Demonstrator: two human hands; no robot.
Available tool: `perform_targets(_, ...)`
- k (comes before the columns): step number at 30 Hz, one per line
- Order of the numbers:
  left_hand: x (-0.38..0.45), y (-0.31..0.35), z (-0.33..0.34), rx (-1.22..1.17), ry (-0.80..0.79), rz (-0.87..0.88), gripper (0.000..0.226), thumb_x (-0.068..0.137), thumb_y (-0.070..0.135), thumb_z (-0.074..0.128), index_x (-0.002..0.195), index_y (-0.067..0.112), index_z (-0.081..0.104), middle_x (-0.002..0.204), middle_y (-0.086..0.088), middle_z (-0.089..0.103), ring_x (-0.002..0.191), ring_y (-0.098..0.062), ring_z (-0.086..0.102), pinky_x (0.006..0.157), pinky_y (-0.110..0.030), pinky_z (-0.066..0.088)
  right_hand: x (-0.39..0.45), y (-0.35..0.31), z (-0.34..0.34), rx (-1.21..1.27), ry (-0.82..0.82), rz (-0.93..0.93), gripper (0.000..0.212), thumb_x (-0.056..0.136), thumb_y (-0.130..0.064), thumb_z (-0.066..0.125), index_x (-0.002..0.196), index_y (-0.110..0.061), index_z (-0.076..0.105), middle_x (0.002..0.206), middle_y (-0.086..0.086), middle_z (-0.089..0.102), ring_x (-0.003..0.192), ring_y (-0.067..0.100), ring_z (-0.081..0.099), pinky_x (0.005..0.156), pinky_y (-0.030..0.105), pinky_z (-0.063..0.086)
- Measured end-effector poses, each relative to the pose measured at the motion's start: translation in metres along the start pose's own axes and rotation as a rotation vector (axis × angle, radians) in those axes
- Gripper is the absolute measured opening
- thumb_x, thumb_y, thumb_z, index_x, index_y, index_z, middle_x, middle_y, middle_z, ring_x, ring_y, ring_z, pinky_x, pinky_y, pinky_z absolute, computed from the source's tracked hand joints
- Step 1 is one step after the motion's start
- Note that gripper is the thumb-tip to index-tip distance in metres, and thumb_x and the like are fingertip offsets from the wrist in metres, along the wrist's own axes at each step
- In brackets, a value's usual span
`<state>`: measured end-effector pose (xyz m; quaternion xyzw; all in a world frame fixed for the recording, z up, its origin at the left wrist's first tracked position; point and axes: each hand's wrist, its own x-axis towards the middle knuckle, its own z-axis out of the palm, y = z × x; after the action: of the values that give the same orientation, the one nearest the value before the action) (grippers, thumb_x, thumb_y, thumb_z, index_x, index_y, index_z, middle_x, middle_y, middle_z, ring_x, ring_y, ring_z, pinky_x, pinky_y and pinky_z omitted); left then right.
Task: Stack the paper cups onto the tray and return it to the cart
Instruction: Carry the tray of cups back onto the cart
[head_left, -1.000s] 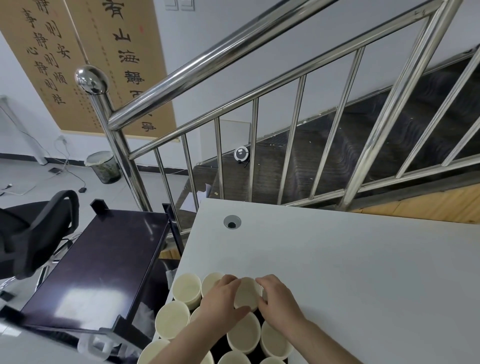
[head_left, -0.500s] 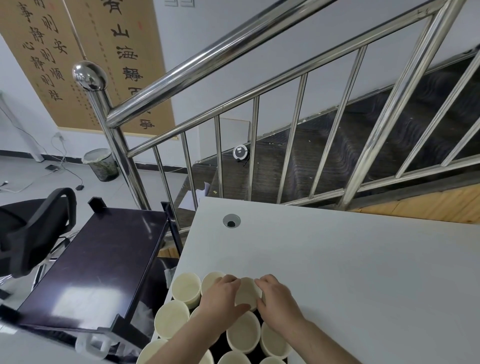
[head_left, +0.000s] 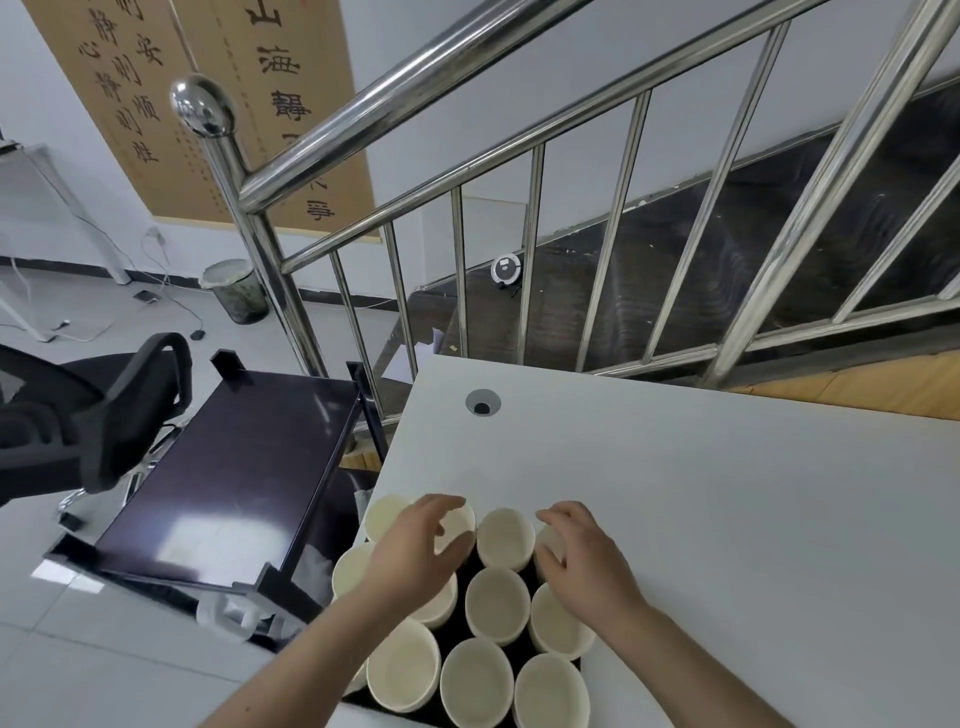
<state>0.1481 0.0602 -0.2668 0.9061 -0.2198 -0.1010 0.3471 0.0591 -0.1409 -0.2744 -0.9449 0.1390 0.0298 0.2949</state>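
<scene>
Nearest you, the cream paper cups (head_left: 497, 608) stand upright and packed rim to rim on the dark flat tray (head_left: 475, 569) at the white tabletop's (head_left: 727, 519) left edge. Your left hand (head_left: 415, 551) and right hand (head_left: 582, 556) hover over the far row, fingers loosely spread, gripping nothing. The cups look light, thin-walled and easily tipped or crushed, so lift the tray by its opposite edges, level. Beyond, to the left, stands the black cart (head_left: 223, 467).

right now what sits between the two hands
In the head view, one upright paper cup stands on the dark tray between the left hand and the right hand; neither hand holds it.
</scene>
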Motion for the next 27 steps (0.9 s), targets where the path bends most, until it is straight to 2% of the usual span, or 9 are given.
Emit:
perform_targets(2,-0.008,-0.012,-0.015,-0.069,0.068,-0.088,0.033,0.088,0.033,0.064,0.121,0.031,0.057,0.116,0.021,0.056,0.092,0.002,0.057,0.075,-0.014,0.041,-0.009,0.01,-0.002,0.051,0.048,0.0,0.038,0.096,-0.026,0.053,0.134,-0.022,0.053,0.134,-0.013,0.042,0.073,0.004,0.046,0.086,0.026,0.047)
perform_targets(7,-0.022,-0.045,-0.045,-0.251,0.179,-0.262,0.02,0.092,0.018,0.06,0.111,0.018,0.065,0.104,0.01,0.067,0.09,-0.004,0.063,0.083,-0.027,0.053,-0.027,0.03,-0.004,0.147,0.17,0.071,0.034,0.089,-0.019,0.064,0.123,-0.019,0.062,0.124,-0.007,0.053,0.066,-0.002,0.051,0.08,0.024,0.047)
perform_targets(11,-0.034,-0.077,-0.054,-0.296,0.201,-0.384,0.023,0.094,0.016,0.055,0.115,0.017,0.063,0.098,0.01,0.065,0.095,-0.008,0.062,0.08,-0.022,0.047,-0.043,0.038,0.001,0.235,0.213,0.241,0.034,0.09,-0.02,0.065,0.123,-0.017,0.061,0.119,-0.005,0.053,0.074,0.004,0.058,0.078,0.025,0.042)
perform_targets(13,-0.04,-0.097,-0.057,-0.284,0.183,-0.436,0.025,0.094,0.016,0.052,0.118,0.016,0.062,0.099,0.006,0.065,0.09,-0.009,0.062,0.079,-0.025,0.048,-0.052,0.04,0.009,0.253,0.209,0.334,0.035,0.091,-0.021,0.064,0.125,-0.015,0.06,0.121,0.0,0.055,0.085,0.014,0.062,0.082,0.028,0.042)
perform_targets(16,-0.045,-0.122,-0.057,-0.297,0.139,-0.507,0.023,0.096,0.014,0.047,0.116,0.016,0.06,0.085,0.005,0.063,0.068,-0.008,0.054,0.058,-0.021,0.045,-0.061,0.045,0.023,0.3,0.214,0.488,0.036,0.091,-0.019,0.063,0.127,-0.013,0.059,0.123,0.005,0.059,0.096,0.023,0.063,0.085,0.032,0.046)
perform_targets(18,-0.047,-0.137,-0.054,-0.33,0.127,-0.559,0.022,0.096,0.013,0.046,0.113,0.014,0.06,0.079,0.0,0.062,0.065,-0.014,0.053,0.054,-0.025,0.043,-0.065,0.049,0.031,0.375,0.21,0.586,0.036,0.091,-0.019,0.062,0.126,-0.012,0.06,0.119,0.006,0.062,0.098,0.026,0.063,0.088,0.043,0.052)
perform_targets(23,-0.043,-0.17,-0.045,-0.356,-0.042,-0.607,0.023,0.094,0.011,0.05,0.113,0.008,0.063,0.081,-0.004,0.065,0.072,-0.022,0.06,0.059,-0.03,0.047,-0.076,0.039,0.052,0.532,0.121,0.78,0.034,0.091,-0.01,0.058,0.125,-0.009,0.059,0.109,0.012,0.065,0.09,0.027,0.065,0.078,0.04,0.057)
perform_targets(25,-0.043,-0.176,-0.04,-0.358,-0.108,-0.624,0.021,0.093,0.01,0.051,0.109,0.01,0.065,0.086,-0.009,0.067,0.077,-0.028,0.064,0.066,-0.036,0.054,-0.078,0.035,0.058,0.547,0.129,0.807,0.024,0.089,-0.007,0.058,0.111,-0.006,0.065,0.099,0.011,0.069,0.087,0.026,0.066,0.077,0.041,0.057)
perform_targets(27,-0.043,-0.178,-0.035,-0.338,-0.15,-0.608,0.015,0.092,0.006,0.051,0.095,0.012,0.065,0.082,-0.012,0.067,0.073,-0.03,0.062,0.065,-0.036,0.054,-0.079,0.033,0.064,0.554,0.13,0.812,0.017,0.086,-0.005,0.06,0.099,0.0,0.07,0.088,0.01,0.071,0.079,0.024,0.065,0.072,0.039,0.055)
